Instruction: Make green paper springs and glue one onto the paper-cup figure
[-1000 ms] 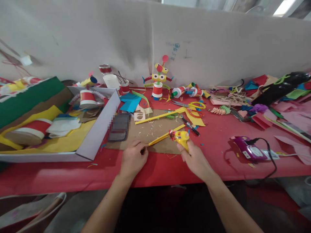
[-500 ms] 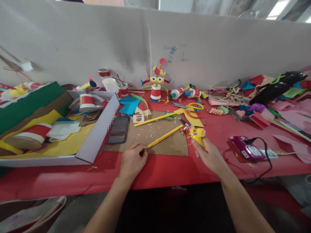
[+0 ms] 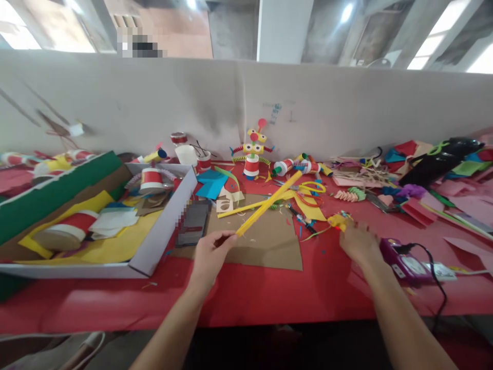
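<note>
My left hand [image 3: 211,256] pinches the near end of a yellow paper strip [image 3: 269,202], which slants up and away above a piece of brown cardboard [image 3: 265,252]. A second yellow strip [image 3: 242,208] lies on the cardboard behind it. To the right, my right hand [image 3: 360,242] is closed around a small yellow glue gun [image 3: 337,222] low over the red table; the hand hides its handle. Yellow-handled scissors [image 3: 314,187] rest behind the strips, beside a yellow paper piece [image 3: 311,206].
A white-sided box [image 3: 164,221] with cups and paper stands left, beside a dark phone [image 3: 193,223]. A paper-cup figure [image 3: 252,165] stands at the back. A purple power unit [image 3: 404,262] with a black cable sits right, near coloured paper scraps and a black bottle [image 3: 433,162].
My left hand has raised the yellow strip off the cardboard. My right hand has carried the glue gun rightward, away from the strip. The head view has tilted up.
</note>
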`<state>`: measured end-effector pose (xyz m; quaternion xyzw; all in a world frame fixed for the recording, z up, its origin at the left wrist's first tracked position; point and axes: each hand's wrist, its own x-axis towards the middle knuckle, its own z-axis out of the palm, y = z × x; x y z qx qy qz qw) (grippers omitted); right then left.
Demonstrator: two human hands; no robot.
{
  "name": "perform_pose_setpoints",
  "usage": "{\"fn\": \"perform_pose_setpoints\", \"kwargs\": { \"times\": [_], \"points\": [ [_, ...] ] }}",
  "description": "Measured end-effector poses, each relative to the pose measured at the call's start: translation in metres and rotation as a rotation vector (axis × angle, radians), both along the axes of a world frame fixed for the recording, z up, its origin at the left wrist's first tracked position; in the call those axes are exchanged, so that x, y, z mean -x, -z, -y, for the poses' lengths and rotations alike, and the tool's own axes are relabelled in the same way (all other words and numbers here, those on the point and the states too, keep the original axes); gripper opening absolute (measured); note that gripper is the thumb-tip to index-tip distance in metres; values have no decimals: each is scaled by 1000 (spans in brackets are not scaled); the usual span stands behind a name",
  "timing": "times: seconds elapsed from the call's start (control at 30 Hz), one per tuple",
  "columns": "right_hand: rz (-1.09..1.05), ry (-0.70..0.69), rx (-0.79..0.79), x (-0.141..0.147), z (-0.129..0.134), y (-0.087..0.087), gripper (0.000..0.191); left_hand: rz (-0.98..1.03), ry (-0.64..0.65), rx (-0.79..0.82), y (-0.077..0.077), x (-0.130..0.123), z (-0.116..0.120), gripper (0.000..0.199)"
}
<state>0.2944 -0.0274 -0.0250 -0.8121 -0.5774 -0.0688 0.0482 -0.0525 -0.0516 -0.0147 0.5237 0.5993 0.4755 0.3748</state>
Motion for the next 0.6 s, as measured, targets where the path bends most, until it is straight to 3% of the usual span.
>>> {"fn": "perform_pose_setpoints", "kwargs": {
  "times": [0.1, 0.17, 0.23, 0.33, 0.47, 0.6],
  "points": [
    [-252, -215, -197, 34, -8, -17, 43, 232, 132, 145, -18, -11, -26, 26],
    [-733, -495, -222, 72, -17, -30, 46, 355, 233, 219, -25, -22, -45, 25],
    [-1255, -594, -61, 110, -29, -37, 43, 449, 300, 270, -27, -34, -63, 25],
    [-1655, -549, 13, 148, -47, -31, 36, 454, 349, 256, -22, -48, -76, 25],
    [-1775, -392, 4, 157, -54, -10, 30, 285, 330, 190, -10, -51, -75, 23],
    [-1905, -324, 35, 155, -45, -1, 27, 258, 349, 220, -3, -46, -71, 23]
  ]
}}
